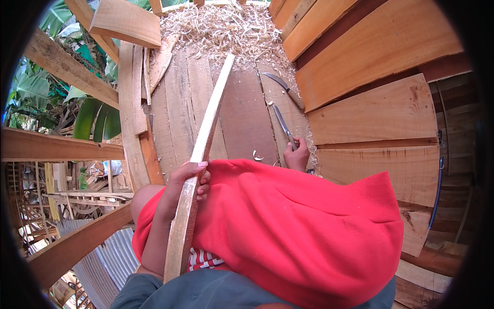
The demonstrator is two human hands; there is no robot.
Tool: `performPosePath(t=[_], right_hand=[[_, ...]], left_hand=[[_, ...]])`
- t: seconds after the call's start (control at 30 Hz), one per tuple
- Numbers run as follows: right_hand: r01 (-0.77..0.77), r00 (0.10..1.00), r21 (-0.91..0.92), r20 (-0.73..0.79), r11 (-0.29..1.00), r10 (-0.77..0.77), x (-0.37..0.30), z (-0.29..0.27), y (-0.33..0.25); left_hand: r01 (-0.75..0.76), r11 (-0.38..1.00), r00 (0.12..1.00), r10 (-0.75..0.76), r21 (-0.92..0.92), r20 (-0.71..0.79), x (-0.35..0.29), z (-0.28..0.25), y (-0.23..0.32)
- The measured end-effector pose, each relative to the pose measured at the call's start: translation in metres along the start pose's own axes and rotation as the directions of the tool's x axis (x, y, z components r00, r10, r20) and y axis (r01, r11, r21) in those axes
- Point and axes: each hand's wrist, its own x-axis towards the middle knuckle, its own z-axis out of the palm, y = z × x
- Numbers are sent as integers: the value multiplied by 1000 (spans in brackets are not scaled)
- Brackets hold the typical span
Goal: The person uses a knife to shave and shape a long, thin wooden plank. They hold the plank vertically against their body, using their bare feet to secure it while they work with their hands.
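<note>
Across the left hand (188, 177) grip, a long wooden slat (203, 149), tip toward shavings (226, 31).

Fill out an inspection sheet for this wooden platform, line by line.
Surface: weathered grey plank floor, boards running away from the person.
Job's things: long pale wooden slat lying across the red cloth on the lap; slim steel knife.
Clutter: heap of pale wood shavings; second curved blade lying on the floor; one curl of shaving.
Hands: left hand closed round the slat; right hand closed on the knife handle.
Cables: nothing seen.
Surroundings: stacked orange-brown boards at right; green banana leaves and corrugated metal roofing below left.
</note>
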Motion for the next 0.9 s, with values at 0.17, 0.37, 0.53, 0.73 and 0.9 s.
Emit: performPosePath(t=[0.17,0.37,0.53,0.73,0.9], right_hand=[[7,1000,-4,15,1000,-7,5,2,-1],[18,999,20,49,1000,-19,11,6,-5],[33,997,16,66,999,-34,20,16,-2],[57,994,38,93,998,-60,28,22,-8],[-8,987,-4,159,1000,8,35,18,-34]], left_hand=[[4,1000,1000,-4,2,-1,1,-2,0],[3,1000,1000,-3,12,-13,0,0,1],[0,1000,1000,0,11,-6,-1,1,1],[8,1000,1000,-8,9,-7,1,-1,1],[2,1000,1000,-2,4,-25,0,-3,0]])
